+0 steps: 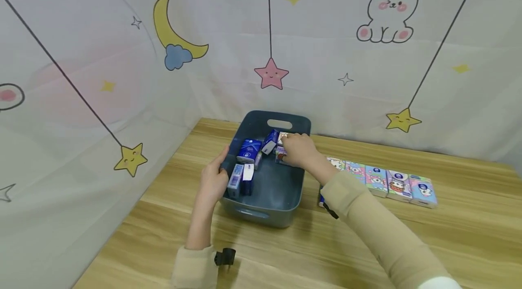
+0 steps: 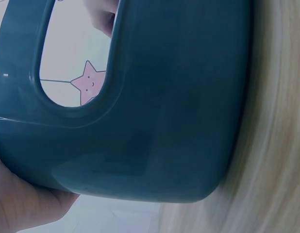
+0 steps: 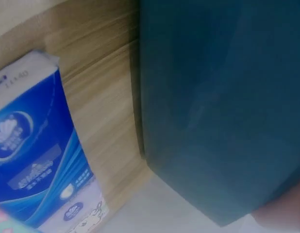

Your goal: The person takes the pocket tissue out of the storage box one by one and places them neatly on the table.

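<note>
Bin [image 1: 285, 219], one, blue-grey plastic, with a handle slot [image 1: 279, 124] at the far end; set on a wood-grain table [image 1: 134, 243], clock read from its middle, 12 at the far end. Left hand [image 1: 213, 181], bare, at 9 o'clock, clamped on the bin's side wall near the rim, forefinger pointing forward along it. Right hand [image 1: 301, 151], bare, at 2 o'clock, reaching over the side into the bin, fingers at the packs there; whether they pinch one cannot be told, the fingertips being hidden. Contents, small tissue packs: a flat blue pack [image 1: 249, 147] between 10 and 11 o'clock; a tilted blue pack [image 1: 270, 141] at 12; a white-topped pack [image 1: 283, 135] at 1, partly under the right hand; a purple pack [image 1: 280, 155] between 1 and 2, partly covered by the same hand; a light-blue pack [image 1: 235, 182] and a white-and-navy pack [image 1: 248, 180], both on edge at 8, side by side. Outside the bin, at 3 o'clock: a row of five printed packs [image 1: 376, 180] in pastel colours, laid edge to edge, partly behind the right sleeve [image 1: 379, 221]. At 4 o'clock, near the bin: a dark-blue pack [image 3: 33, 150], on the table. Backdrop [image 1: 228, 53], at 12, beyond the table: white cloth printed with stars, moon and rabbit.
</note>
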A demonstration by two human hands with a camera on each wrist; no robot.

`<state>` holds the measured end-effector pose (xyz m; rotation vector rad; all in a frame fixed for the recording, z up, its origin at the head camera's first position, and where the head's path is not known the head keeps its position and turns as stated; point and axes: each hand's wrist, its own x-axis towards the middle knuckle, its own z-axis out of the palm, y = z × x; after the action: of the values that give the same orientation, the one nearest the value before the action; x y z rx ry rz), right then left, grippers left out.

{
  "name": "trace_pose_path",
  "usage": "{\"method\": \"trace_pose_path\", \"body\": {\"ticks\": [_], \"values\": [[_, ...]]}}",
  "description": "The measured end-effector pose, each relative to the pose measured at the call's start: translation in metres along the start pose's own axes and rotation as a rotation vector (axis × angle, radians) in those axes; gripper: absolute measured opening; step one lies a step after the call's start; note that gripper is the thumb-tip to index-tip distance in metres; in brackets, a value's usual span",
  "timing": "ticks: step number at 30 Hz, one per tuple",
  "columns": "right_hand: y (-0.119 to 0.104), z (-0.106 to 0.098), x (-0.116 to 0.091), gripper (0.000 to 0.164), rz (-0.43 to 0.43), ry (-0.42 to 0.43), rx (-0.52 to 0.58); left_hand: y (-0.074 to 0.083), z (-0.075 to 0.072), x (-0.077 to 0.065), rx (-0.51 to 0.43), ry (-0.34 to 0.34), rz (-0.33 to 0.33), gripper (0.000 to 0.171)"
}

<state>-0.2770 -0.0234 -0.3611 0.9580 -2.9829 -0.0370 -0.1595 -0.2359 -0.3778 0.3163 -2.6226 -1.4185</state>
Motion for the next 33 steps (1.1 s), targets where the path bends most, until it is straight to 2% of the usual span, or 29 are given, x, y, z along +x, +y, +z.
{"method": "trace_pose_path", "body": {"ticks": [5, 12, 18, 20, 23, 27, 33], "values": [[-0.001, 0.003, 0.005, 0.031, 0.009, -0.005, -0.074, 0.001, 0.002, 0.001, -0.006, 0.007, 0.01, 0.064], [0.0, 0.001, 0.008, 0.041, -0.001, -0.045, -0.098, 0.005, 0.002, 0.002, -0.015, 0.015, 0.007, 0.064], [0.0, 0.001, 0.01, 0.019, 0.007, -0.155, -0.12, 0.004, 0.003, 0.002, -0.017, 0.011, -0.002, 0.064], [0.001, 0.001, 0.009, 0.016, 0.011, -0.161, -0.13, 0.005, 0.004, 0.002, -0.018, 0.011, -0.001, 0.064], [0.004, 0.001, 0.007, 0.015, 0.013, -0.135, -0.125, 0.006, 0.006, 0.002, -0.023, 0.009, 0.002, 0.064], [0.006, -0.001, 0.004, 0.016, 0.015, -0.057, -0.078, 0.006, 0.006, 0.002, -0.023, 0.01, 0.0, 0.064], [0.009, -0.014, -0.006, 0.011, 0.034, 0.069, 0.064, 0.005, 0.004, 0.001, -0.006, 0.014, -0.015, 0.066]]}}
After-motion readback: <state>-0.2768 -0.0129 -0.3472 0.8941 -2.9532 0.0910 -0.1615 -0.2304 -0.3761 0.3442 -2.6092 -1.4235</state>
